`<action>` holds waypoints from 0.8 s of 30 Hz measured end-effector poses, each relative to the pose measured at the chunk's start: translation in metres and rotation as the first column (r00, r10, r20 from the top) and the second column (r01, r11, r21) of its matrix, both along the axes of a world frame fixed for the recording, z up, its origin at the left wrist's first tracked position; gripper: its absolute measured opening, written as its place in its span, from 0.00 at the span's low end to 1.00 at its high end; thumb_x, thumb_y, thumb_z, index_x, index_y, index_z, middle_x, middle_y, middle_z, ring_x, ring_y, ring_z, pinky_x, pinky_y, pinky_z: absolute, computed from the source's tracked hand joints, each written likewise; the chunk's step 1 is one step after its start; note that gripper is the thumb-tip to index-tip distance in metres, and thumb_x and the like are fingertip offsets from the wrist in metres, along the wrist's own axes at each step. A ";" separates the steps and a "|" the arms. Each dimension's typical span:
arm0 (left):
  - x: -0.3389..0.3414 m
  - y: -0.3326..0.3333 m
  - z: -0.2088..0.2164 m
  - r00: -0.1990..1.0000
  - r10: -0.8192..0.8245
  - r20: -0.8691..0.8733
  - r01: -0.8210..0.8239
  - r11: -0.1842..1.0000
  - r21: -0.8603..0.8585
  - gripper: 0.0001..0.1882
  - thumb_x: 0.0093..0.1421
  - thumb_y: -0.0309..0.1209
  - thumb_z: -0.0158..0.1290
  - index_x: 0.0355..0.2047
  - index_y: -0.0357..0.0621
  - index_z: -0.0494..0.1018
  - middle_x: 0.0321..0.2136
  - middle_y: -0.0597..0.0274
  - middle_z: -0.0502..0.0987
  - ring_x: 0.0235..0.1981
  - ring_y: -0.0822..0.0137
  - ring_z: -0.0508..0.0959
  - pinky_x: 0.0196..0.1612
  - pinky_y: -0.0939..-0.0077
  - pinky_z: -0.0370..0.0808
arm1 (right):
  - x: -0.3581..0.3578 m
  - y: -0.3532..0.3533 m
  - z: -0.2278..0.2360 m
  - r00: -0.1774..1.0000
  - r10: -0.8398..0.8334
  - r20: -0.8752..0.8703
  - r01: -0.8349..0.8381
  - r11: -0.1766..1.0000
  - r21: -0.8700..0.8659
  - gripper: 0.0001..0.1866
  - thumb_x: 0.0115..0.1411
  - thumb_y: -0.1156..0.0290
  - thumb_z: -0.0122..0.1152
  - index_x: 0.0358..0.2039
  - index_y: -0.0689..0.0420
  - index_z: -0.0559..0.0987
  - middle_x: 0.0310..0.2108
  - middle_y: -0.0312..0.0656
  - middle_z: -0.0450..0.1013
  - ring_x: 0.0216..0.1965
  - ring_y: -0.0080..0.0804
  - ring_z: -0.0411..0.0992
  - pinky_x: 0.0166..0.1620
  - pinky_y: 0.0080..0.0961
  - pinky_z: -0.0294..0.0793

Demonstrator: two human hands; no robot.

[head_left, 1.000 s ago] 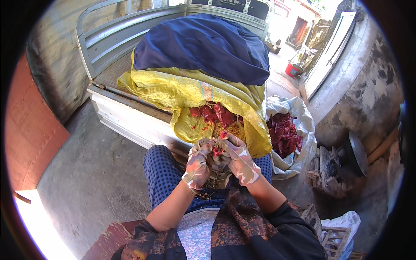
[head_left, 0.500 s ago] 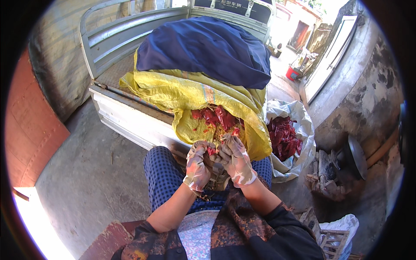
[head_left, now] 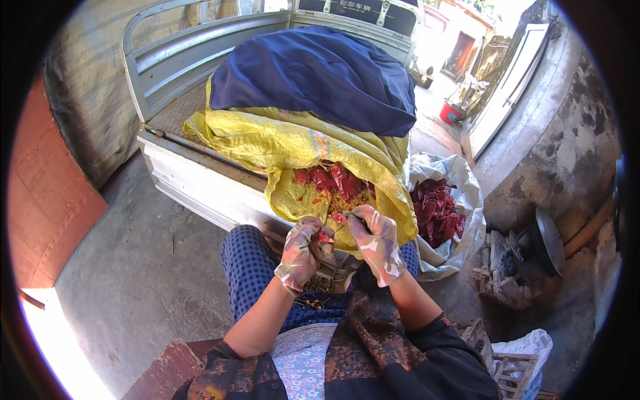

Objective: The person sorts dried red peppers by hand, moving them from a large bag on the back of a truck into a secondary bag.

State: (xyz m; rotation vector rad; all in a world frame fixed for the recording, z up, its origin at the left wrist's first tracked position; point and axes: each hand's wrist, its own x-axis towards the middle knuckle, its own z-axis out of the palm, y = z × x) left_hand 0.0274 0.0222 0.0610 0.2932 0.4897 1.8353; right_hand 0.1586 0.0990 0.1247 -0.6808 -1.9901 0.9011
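found right hand (head_left: 377,245) shifted to the right, apart from left hand (head_left: 300,255), since the frame half a second earlier with the two nearly meeting. noted less change in left hand and none plain in the sacks. saw both hands in patterned gloves, above the lap, just in front of the mouth of the yellow sack (head_left: 247,133). read left hand as curled about a red piece (head_left: 325,238), partly hidden by the fingers; read right hand as pinching a small red scrap (head_left: 339,218) at the fingertips. could not tell of any common source for piece and scrap.

judged work partway along. counted as likely done: red heap (head_left: 437,210) in the open white sack (head_left: 475,207), beside the truck bed (head_left: 200,190). counted as likely left: dried red pods (head_left: 323,177) inside the mouth of the yellow sack, next to loose yellow seeds (head_left: 347,201), plus the red piece not yet released from left hand. could not confirm red heap as the finished lot. could not see farther into the yellow sack, under the blue cloth (head_left: 313,80); left the remainder unestimated.
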 end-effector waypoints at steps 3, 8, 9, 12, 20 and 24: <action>-0.004 0.002 0.002 0.989 -0.150 -0.006 0.149 0.977 0.151 0.07 0.61 0.26 0.40 0.37 0.39 0.66 0.27 0.54 0.74 0.23 0.65 0.74 0.24 0.74 0.75 | 0.002 -0.003 0.005 0.992 -0.077 0.103 0.056 0.980 0.190 0.05 0.52 0.77 0.62 0.31 0.58 0.77 0.25 0.46 0.75 0.28 0.37 0.75 0.32 0.23 0.72; -0.004 0.001 0.008 0.986 -0.167 -0.013 0.167 0.976 0.141 0.09 0.64 0.33 0.41 0.38 0.42 0.67 0.28 0.59 0.75 0.25 0.67 0.75 0.27 0.76 0.75 | 0.002 -0.016 0.025 0.954 -0.126 0.273 0.018 0.931 0.365 0.05 0.49 0.75 0.61 0.27 0.57 0.75 0.24 0.44 0.73 0.28 0.43 0.73 0.29 0.32 0.71; -0.004 0.001 0.008 0.983 -0.181 0.000 0.179 0.972 0.154 0.10 0.64 0.35 0.42 0.39 0.42 0.68 0.29 0.59 0.75 0.26 0.67 0.76 0.28 0.76 0.76 | 0.002 -0.017 0.026 0.943 -0.139 0.303 0.004 0.914 0.406 0.05 0.49 0.75 0.61 0.27 0.56 0.74 0.23 0.43 0.72 0.28 0.43 0.73 0.29 0.33 0.71; 0.007 -0.002 0.033 0.995 -0.098 0.004 0.098 0.995 -0.023 0.19 0.64 0.44 0.44 0.39 0.38 0.69 0.26 0.58 0.75 0.18 0.67 0.74 0.17 0.77 0.70 | 0.002 -0.013 0.020 0.922 -0.201 0.329 -0.023 0.823 0.567 0.06 0.49 0.72 0.62 0.27 0.54 0.73 0.23 0.40 0.71 0.29 0.41 0.72 0.31 0.35 0.71; -0.004 0.000 0.013 0.968 -0.203 -0.145 0.206 0.978 0.005 0.09 0.64 0.33 0.47 0.39 0.42 0.71 0.32 0.63 0.76 0.28 0.71 0.77 0.27 0.77 0.76 | 0.002 -0.010 0.019 0.913 -0.229 0.337 -0.032 0.784 0.620 0.06 0.51 0.68 0.60 0.28 0.53 0.74 0.24 0.39 0.72 0.29 0.40 0.73 0.31 0.36 0.72; -0.001 0.000 0.014 0.967 -0.165 -0.191 0.167 0.986 -0.006 0.07 0.65 0.32 0.47 0.37 0.43 0.71 0.28 0.66 0.75 0.23 0.74 0.74 0.20 0.80 0.71 | 0.000 -0.013 0.023 0.887 -0.193 0.420 -0.038 0.875 0.483 0.05 0.53 0.70 0.59 0.29 0.55 0.74 0.25 0.41 0.73 0.30 0.42 0.73 0.32 0.35 0.72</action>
